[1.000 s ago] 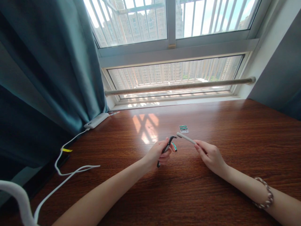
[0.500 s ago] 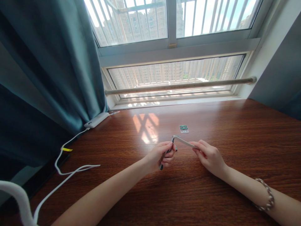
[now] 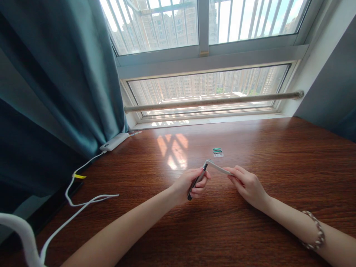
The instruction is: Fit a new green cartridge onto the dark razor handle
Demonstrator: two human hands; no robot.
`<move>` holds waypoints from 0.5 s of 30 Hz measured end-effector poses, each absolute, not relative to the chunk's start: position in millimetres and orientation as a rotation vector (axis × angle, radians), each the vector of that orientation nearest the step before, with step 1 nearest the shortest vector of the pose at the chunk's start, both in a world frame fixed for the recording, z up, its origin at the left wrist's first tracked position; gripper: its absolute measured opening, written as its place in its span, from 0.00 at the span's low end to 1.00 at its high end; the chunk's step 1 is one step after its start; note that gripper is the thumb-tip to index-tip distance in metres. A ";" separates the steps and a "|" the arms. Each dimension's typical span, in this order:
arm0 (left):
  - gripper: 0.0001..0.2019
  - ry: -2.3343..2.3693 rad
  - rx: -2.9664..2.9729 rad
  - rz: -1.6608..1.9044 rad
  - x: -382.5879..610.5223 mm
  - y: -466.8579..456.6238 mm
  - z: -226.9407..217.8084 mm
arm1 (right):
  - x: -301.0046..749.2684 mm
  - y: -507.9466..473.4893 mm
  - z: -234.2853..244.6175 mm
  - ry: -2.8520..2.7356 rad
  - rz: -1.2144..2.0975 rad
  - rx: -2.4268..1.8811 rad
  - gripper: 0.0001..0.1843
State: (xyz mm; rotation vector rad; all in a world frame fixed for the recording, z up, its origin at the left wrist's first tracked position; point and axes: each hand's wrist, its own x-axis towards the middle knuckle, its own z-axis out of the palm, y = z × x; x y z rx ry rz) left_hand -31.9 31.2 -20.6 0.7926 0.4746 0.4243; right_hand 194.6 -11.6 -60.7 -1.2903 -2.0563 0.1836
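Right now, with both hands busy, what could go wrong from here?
The white toothbrush appears to meet the upper end of the dark razor handle, so a slip could jab the left hand gripping just below. The right hand holds the toothbrush by its far end, so it might twist under pressure. A wide forward stroke could knock the small cartridge case beyond.

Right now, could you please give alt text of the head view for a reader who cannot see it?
A left hand grips a dark tool and a right hand holds a pale stick, which meet or nearly meet above a brown desk. Beyond them are a small clear tray with green strips and a window.
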 end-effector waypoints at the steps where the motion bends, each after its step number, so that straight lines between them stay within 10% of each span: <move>1: 0.14 0.472 0.785 0.417 -32.2 30.8 -19.6 | 194.5 -11.4 -60.5 -2.055 0.191 -1.291 0.16; 15: 0.11 0.451 0.561 0.427 -34.7 35.9 -11.7 | 194.5 -11.2 -63.6 -2.058 0.114 -1.423 0.15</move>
